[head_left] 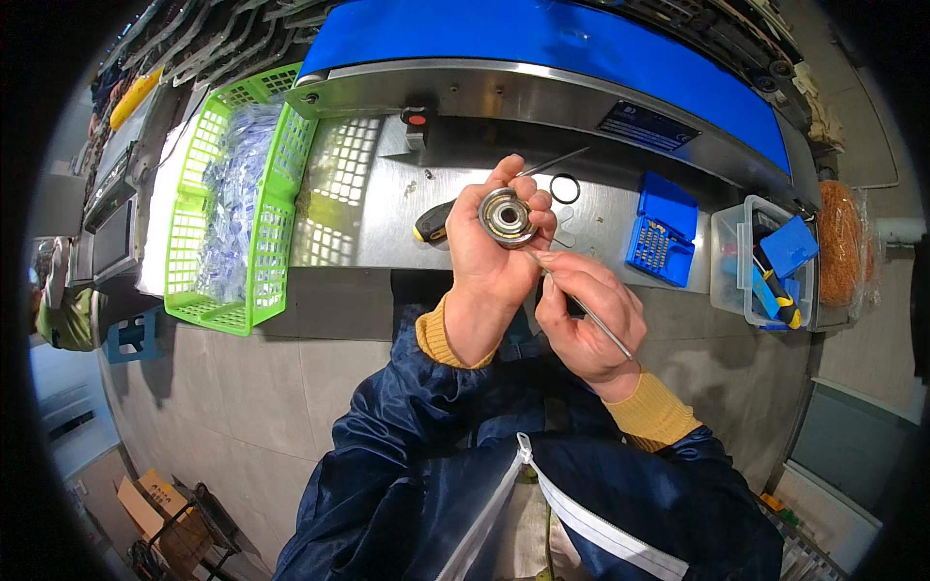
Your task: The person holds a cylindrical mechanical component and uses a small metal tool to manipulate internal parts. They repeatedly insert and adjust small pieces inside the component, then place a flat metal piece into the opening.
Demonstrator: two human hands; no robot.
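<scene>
We see both hands at work just over the front part of the steel tabletop (pixel 383 237). The left hand (pixel 492 271) is turned palm up, its fingers curled around a round metal part (pixel 508 217) with a hole in its middle; the part rests in this hand, raised above the tabletop. The right hand (pixel 608 308) pinches a thin metal rod (pixel 612 339) between thumb and fingers. We see the rod's upper end come close to the lower edge of the round part, but we cannot tell whether the two touch.

A black and yellow screwdriver handle (pixel 433 224) lies just left of the left hand, and a slim metal shaft (pixel 567 157) shows past its fingertips on the other side. We find a black ring (pixel 565 189) just right of that hand. Farther right sits a blue case (pixel 663 237), its lid raised, with rows of small bits inside, and beside it a clear plastic box (pixel 728 266) of tools. On our left, a green basket (pixel 274 208) holds many clear packets (pixel 232 208). Behind everything runs a wide blue belt (pixel 542 39).
</scene>
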